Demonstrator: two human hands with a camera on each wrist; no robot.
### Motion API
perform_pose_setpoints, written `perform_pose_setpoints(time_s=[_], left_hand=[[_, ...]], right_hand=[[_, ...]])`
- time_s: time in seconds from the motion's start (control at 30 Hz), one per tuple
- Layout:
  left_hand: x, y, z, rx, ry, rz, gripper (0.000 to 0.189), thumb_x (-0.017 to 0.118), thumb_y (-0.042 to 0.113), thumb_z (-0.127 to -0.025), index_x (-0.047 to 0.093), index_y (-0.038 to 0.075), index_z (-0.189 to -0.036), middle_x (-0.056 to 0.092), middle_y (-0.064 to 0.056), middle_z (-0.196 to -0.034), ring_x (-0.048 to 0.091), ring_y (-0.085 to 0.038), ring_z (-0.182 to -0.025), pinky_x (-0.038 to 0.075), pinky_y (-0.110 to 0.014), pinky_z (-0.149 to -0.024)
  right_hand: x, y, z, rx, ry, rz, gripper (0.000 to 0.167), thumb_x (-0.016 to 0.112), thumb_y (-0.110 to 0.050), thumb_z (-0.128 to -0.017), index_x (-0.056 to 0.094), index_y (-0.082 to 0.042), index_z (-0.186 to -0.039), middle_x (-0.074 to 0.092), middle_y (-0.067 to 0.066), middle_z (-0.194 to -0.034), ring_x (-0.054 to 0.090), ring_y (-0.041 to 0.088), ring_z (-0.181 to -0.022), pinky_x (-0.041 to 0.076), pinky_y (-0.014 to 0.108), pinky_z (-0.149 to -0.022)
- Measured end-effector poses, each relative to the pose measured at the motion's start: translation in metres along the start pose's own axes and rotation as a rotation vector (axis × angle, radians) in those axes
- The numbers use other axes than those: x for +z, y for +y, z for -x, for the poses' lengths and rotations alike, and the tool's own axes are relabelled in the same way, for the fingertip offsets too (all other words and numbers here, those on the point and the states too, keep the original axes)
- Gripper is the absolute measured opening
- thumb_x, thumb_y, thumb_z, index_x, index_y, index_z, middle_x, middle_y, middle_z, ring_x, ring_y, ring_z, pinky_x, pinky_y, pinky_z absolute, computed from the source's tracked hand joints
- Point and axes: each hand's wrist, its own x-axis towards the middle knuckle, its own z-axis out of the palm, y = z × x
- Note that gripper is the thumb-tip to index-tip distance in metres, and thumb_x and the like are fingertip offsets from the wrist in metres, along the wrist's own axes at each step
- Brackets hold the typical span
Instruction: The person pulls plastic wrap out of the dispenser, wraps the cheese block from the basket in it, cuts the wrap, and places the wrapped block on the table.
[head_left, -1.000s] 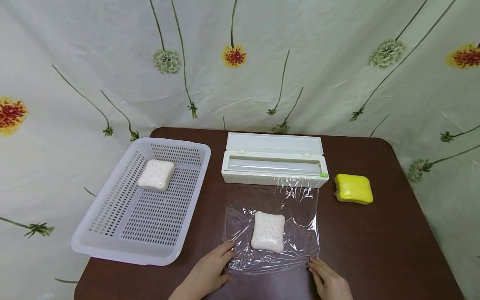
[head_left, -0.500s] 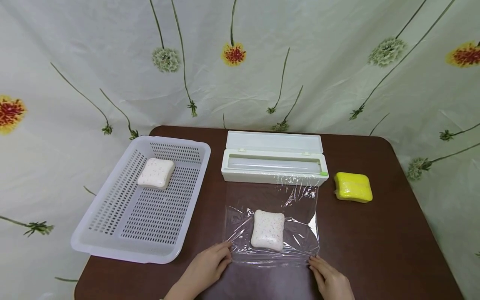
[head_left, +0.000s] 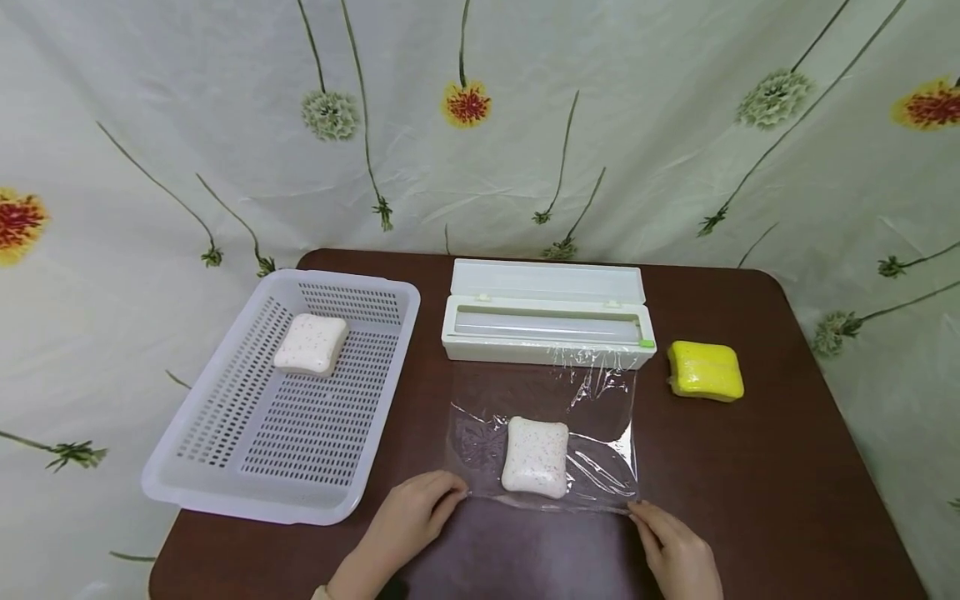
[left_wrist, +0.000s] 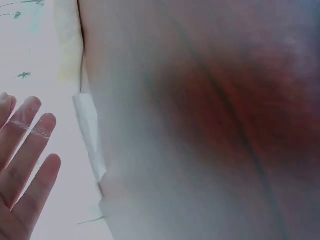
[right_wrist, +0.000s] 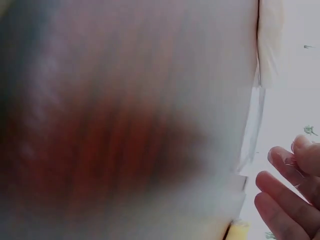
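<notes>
A sheet of clear plastic wrap [head_left: 480,433] stretches over the table from a white wrap dispenser [head_left: 547,353]. On the sheet lies a white speckled bar of soap [head_left: 536,458]. My left hand [head_left: 412,517] pinches the sheet's near left corner between thumb and fingers. At the near right corner my right hand [head_left: 675,546] pinches the film the same way. In the left wrist view, film crosses the fingers [left_wrist: 32,145] of that hand. The right wrist view shows thumb and forefinger [right_wrist: 282,159] together with film between them.
To the left stands a white perforated basket [head_left: 375,392] holding another speckled soap bar [head_left: 311,344]. A yellow wrapped bar [head_left: 705,372] lies right of the dispenser, whose lid [head_left: 547,282] is raised. A flowered curtain [head_left: 480,167] hangs behind the brown table [head_left: 780,467].
Both hands have shifted slightly at the corners, and the left hand now pinches the film. The sheet's near edge has drawn back toward the soap and straightened between the hands. The soap stays put.
</notes>
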Motion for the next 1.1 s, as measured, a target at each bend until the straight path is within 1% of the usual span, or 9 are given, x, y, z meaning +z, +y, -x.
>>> perform_pose_setpoints(time_s=[0.2,0.27,0.37,0.43,0.47,0.6,0.77,0.93,1.1], left_hand=[[0.005,-0.001,-0.008,-0.044,0.036,0.002,0.020,0.082,0.010,-0.079,0.069,0.021,-0.088,0.070,0.012,-0.085,0.066,-0.002,-0.077,0.054,-0.020,-0.068],[0.007,-0.001,-0.011,-0.096,0.038,-0.001,0.018,0.081,0.010,-0.079,0.070,0.020,-0.088,0.070,0.011,-0.085,0.066,-0.002,-0.076,0.054,-0.020,-0.067],[0.009,-0.001,-0.016,-0.201,0.033,0.018,0.014,0.081,0.012,-0.081,0.071,0.020,-0.088,0.071,0.009,-0.084,0.066,-0.002,-0.073,0.054,-0.020,-0.064],[0.010,-0.001,-0.021,-0.276,0.033,0.062,0.012,0.080,0.013,-0.081,0.072,0.019,-0.088,0.072,0.009,-0.082,0.064,-0.001,-0.071,0.053,-0.019,-0.062],[0.011,-0.001,-0.022,-0.310,0.031,0.085,0.012,0.080,0.013,-0.081,0.072,0.019,-0.088,0.071,0.009,-0.081,0.064,0.000,-0.070,0.053,-0.018,-0.062],[0.015,-0.004,-0.027,-0.393,0.026,0.152,0.012,0.079,0.011,-0.082,0.070,0.018,-0.085,0.070,0.007,-0.076,0.062,-0.001,-0.067,0.052,-0.018,-0.060],[0.022,-0.007,-0.030,-0.446,-0.010,0.131,0.011,0.079,0.013,-0.083,0.069,0.017,-0.082,0.068,0.006,-0.073,0.058,0.001,-0.060,0.049,-0.018,-0.057],[0.027,-0.005,-0.032,-0.460,-0.016,0.078,0.013,0.079,0.012,-0.083,0.066,0.015,-0.081,0.068,0.004,-0.071,0.058,-0.002,-0.059,0.048,-0.020,-0.055],[0.031,-0.002,-0.035,-0.461,-0.051,-0.010,0.014,0.079,0.013,-0.082,0.066,0.015,-0.081,0.069,0.002,-0.072,0.061,-0.008,-0.060,0.047,-0.025,-0.053]], right_hand=[[-0.002,0.001,-0.011,0.023,-0.024,-0.031,0.053,0.040,-0.043,-0.104,0.077,-0.008,-0.089,0.075,0.004,-0.080,0.070,0.020,-0.067,0.052,0.028,-0.061],[-0.002,0.002,-0.015,0.029,-0.034,-0.041,0.034,0.055,-0.032,-0.101,0.077,-0.007,-0.090,0.074,0.002,-0.078,0.069,0.018,-0.065,0.052,0.026,-0.059],[-0.002,0.002,-0.021,0.055,-0.064,-0.046,0.005,0.076,-0.008,-0.084,0.076,-0.007,-0.089,0.073,0.000,-0.076,0.067,0.013,-0.063,0.050,0.023,-0.058],[0.000,0.003,-0.025,0.086,-0.092,-0.044,0.024,0.083,0.004,-0.068,0.076,-0.007,-0.088,0.072,-0.001,-0.075,0.067,0.012,-0.062,0.049,0.023,-0.057],[0.001,0.003,-0.027,0.099,-0.101,-0.037,0.026,0.084,0.005,-0.066,0.076,-0.007,-0.087,0.071,-0.001,-0.074,0.066,0.012,-0.062,0.049,0.023,-0.057],[0.005,0.004,-0.032,0.140,-0.125,-0.025,0.023,0.083,0.005,-0.068,0.075,-0.006,-0.086,0.069,-0.001,-0.073,0.064,0.011,-0.060,0.048,0.024,-0.056],[0.011,0.003,-0.038,0.206,-0.160,-0.017,0.017,0.081,0.004,-0.073,0.073,-0.006,-0.084,0.070,0.004,-0.076,0.067,0.019,-0.064,0.052,0.035,-0.057],[0.014,0.003,-0.043,0.249,-0.206,-0.005,0.013,0.079,0.003,-0.075,0.072,-0.005,-0.082,0.069,0.005,-0.075,0.067,0.023,-0.064,0.051,0.042,-0.056],[0.016,0.004,-0.050,0.326,-0.323,-0.018,0.014,0.079,0.000,-0.077,0.067,-0.006,-0.083,0.065,0.003,-0.070,0.060,0.017,-0.059,0.047,0.036,-0.052]])
